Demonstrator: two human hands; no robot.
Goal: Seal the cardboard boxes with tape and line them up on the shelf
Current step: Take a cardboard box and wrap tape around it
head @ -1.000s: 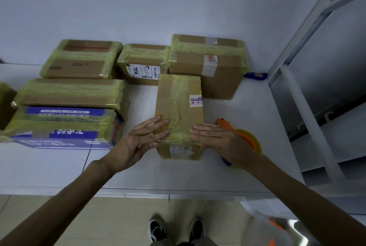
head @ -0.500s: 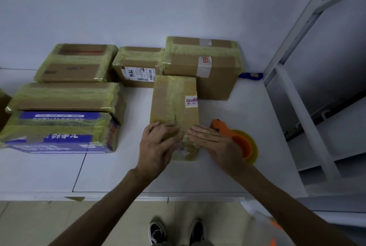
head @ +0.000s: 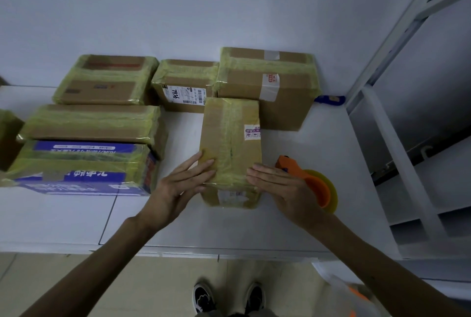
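Both hands flat on the small box [head: 230,148], a brown carton wrapped in yellowish tape with a white sticker, mid-shelf [head: 318,214] before the back row. Left hand [head: 178,186] and right hand [head: 283,189] press with straight fingers; tape dispenser [head: 309,181] just right.

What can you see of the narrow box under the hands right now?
The narrow box is slim brown cardboard, lying flat on the white shelf with its long side running away from the person. Yellowish clear tape runs lengthwise over its top and wraps the near end. A small white sticker sits at its right top edge, and a pale label shows on the near face. The left hand and right hand press flat fingers on its near end.
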